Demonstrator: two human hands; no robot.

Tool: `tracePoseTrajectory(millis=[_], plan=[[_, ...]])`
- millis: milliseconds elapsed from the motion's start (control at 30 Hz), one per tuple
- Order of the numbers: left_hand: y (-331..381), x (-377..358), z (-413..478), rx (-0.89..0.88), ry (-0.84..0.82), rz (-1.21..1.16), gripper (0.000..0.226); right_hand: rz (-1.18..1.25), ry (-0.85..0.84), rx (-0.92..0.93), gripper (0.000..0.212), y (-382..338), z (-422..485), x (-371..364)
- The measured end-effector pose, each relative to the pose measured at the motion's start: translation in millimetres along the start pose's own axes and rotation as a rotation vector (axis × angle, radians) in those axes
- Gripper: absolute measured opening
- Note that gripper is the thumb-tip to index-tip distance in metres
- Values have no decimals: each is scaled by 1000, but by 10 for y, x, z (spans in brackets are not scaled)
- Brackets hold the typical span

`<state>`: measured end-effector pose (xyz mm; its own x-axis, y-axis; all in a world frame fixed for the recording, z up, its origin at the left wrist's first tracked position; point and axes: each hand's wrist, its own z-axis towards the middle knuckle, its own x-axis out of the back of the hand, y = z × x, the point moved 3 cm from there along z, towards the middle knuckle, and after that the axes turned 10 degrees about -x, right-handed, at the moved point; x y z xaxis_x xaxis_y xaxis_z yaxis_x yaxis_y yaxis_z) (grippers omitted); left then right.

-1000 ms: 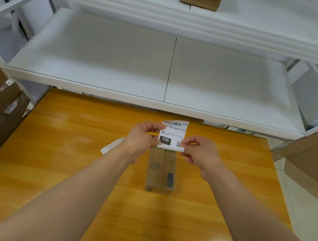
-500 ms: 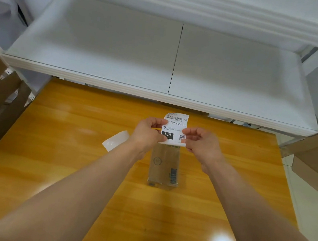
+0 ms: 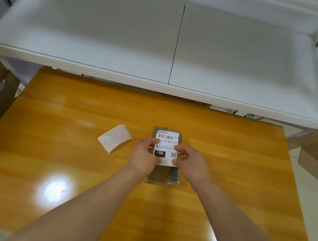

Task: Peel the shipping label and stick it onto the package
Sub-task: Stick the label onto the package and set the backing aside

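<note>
Over package [image 3: 163, 177] at table [image 3: 71, 150] centre: label [image 3: 167, 148], a second ago held upright, now lowered flat. You pinch its sides, left hand [image 3: 144, 158], right hand [image 3: 190, 163]. Discarded backing [image 3: 115, 138] left of package. Pressing-down remains.

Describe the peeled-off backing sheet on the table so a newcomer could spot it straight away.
Start at the orange wooden table in front of the white shelf. Left of the left hand and the brown package lies the backing sheet, apart from both. It is the only blank, glossy white paper, slightly curled, whereas the shipping label on the package carries a barcode and print.
</note>
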<state>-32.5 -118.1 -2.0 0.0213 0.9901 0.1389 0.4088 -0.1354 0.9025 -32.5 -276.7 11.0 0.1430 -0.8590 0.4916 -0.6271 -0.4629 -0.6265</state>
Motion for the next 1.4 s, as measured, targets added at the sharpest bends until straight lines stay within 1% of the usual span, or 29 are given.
tracePoseTrajectory(millis=[267, 533, 733, 900, 1067, 1400], plan=[[-188, -66, 48, -8, -20, 47, 60, -9, -2, -31, 47, 208, 105, -100], [-255, -103, 99, -22, -21, 62, 60, -1, 22, -25, 46, 263, 155, -116], [-278, -88, 115, -31, -13, 74, 58, -25, 26, 1, 43, 280, 166, -144], [-283, -80, 111, -39, -6, 75, 56, -82, 33, 15, 36, 282, 154, -130], [-297, -73, 112, -41, -3, 59, 55, -120, 22, -4, 32, 285, 168, -129], [-295, -69, 103, -22, -4, 39, 56, -103, 24, -29, 33, 296, 169, -144]])
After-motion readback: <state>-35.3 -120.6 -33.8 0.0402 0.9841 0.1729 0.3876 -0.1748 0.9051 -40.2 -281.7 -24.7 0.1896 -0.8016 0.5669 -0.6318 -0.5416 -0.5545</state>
